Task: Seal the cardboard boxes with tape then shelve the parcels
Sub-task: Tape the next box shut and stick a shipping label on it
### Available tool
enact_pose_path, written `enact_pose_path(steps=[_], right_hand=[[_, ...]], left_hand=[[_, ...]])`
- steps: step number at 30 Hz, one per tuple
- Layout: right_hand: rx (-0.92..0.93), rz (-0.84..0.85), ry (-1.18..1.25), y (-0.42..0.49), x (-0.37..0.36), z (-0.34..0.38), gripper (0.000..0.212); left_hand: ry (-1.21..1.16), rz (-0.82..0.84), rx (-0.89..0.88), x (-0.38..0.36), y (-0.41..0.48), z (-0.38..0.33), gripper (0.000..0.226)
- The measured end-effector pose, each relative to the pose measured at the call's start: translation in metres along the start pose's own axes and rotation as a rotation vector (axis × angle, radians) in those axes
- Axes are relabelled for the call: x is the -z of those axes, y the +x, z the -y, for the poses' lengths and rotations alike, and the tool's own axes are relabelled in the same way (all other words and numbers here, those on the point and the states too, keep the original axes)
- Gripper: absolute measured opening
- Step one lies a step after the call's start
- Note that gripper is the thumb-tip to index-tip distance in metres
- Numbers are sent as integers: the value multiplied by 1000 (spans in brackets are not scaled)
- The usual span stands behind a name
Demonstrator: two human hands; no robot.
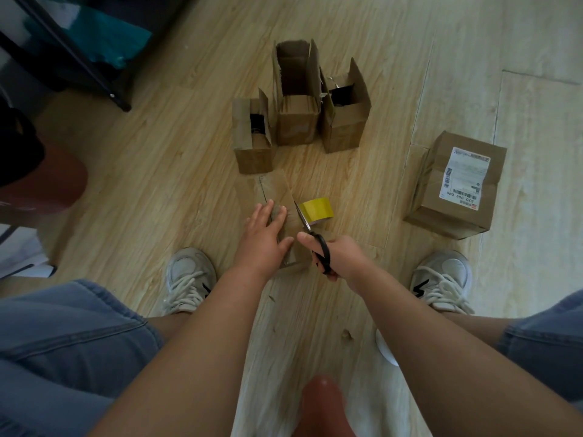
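Two denim-clad knees frame the bottom edge, and a blurred reddish shape between them is too soft to identify. Grey mesh sneakers (189, 279) with white laces stand on the pale wood-grain floor (157, 184). Between them, the left hand (266, 238) lies flat with straight fingers on a small cardboard box (274, 190). The box's glossy taped top makes its edges hard to trace. The right hand (340, 257) curls through the black loops of scissors (310, 234), whose metal blades point at the box's right edge. A yellow-brown tape roll (317, 209) lies just beside that edge. Farther off stand three open cartons (296, 99) with raised flaps, and dark contents show in two of them. A sealed parcel (457, 187) with a white barcode label sits to the right. A black metal rack (79, 58) is cropped at the top left.
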State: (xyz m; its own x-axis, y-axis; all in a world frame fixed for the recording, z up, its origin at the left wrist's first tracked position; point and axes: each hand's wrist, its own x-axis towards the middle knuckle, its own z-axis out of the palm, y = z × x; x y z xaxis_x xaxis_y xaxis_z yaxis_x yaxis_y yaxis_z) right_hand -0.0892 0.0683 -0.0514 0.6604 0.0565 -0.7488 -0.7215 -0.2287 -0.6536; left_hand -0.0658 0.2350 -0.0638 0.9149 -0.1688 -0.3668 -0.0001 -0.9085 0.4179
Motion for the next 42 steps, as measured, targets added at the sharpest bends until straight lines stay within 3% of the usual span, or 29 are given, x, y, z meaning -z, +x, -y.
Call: enact_pose_path(steps=[7,13,21,26,30,35,39,42], right_hand=[[-25,100,261,7,10,-6,56],[-119,-221,63,16,19,-10,55],[-121,-340,-102,23,36,-34,55],[-112,-278,93,24,43,-36,58],[-136,-195,218,23,50,-31,55],[-182,-205,145,23,66,-35,51],[-198,-200,153,21,78,-42,51],[-187,-170,185,21,82,-44,53]], left_hand=[[-98,-26,5,0,-1,2,65],[-127,-110,33,-2,-4,-2,64],[-65,-184,27,-8,-5,-11,54],[75,-227,30,-7,3,-20,40],[242,-316,-91,-6,18,-45,31],[510,-42,-287,-18,44,-86,36],[748,128,-282,-31,56,-104,33],[755,163,-257,-36,64,-110,29]])
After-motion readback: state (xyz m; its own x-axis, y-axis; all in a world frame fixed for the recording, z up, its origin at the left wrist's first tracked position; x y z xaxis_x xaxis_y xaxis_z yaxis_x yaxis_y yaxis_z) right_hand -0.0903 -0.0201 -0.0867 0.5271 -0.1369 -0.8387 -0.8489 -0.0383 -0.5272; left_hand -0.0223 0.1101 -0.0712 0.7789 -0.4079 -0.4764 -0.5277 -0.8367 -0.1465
